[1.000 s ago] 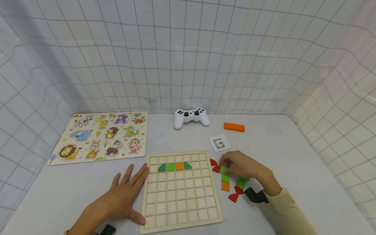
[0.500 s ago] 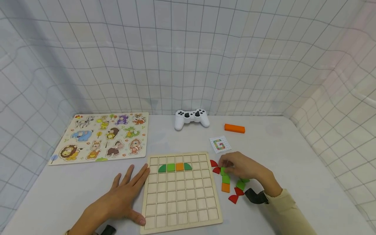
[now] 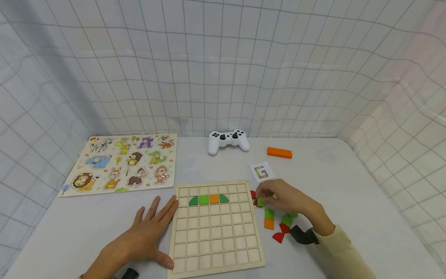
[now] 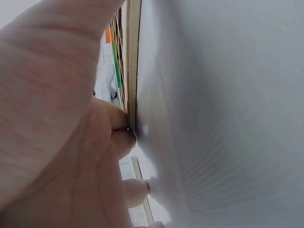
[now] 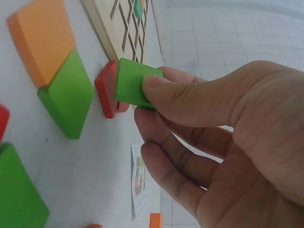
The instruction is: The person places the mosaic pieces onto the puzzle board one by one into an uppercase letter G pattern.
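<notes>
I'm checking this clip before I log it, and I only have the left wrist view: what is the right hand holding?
Observer: The right hand pinches a green square tile.
Operator: My view catches the board nearly edge-on. How are the pieces on it arranged?
Observer: In one row on the board, from left to right: a dark green quarter-circle, a light green square, an orange square and another dark green quarter-circle.
Operator: What lies on the table just beyond the right hand?
Observer: A small white card, with a coloured figure shaped like a G.
</notes>
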Demonstrator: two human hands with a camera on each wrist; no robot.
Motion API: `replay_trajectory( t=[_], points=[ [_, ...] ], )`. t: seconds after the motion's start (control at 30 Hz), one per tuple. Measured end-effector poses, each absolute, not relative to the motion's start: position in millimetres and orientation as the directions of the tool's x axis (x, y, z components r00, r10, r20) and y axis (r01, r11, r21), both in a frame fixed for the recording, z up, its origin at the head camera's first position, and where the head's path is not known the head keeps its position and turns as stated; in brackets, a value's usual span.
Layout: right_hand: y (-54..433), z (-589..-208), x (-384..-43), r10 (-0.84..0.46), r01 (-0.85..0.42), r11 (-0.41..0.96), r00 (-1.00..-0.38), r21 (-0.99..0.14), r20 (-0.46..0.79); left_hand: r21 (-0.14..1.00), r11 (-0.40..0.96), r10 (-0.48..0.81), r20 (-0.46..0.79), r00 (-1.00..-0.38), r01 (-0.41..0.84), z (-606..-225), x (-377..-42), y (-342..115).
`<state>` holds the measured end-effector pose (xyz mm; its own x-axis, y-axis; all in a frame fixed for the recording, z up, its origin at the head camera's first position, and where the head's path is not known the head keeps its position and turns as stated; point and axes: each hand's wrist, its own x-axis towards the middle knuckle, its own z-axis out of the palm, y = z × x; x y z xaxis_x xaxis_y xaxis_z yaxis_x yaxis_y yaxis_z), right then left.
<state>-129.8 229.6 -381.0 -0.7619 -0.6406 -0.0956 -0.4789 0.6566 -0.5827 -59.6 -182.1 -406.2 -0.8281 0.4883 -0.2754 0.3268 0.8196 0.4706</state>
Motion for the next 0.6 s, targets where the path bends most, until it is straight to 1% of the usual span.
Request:
replay_trajectory(
  t=[0.2,0.4,0.6],
  points=[
    [218,-376,-126,-0.659,-0.523,0.647,-0.749,-0.554,-0.062,0.468,0.824,0.484,-0.286,-0.827,0.32,-407,-59,-182],
    [197,-368,-126,-0.695,-0.555,0.622,-0.716,-0.553,-0.063,0.462,0.826,0.483,-0.283,-0.829,0.324,-407,-59,-182],
    [173,-358,-130,-0.73,-0.607,0.608,-0.681,-0.512,-0.06,0.472,0.818,0.491,-0.274,-0.827,0.329,-407,-59,-182]
  ],
)
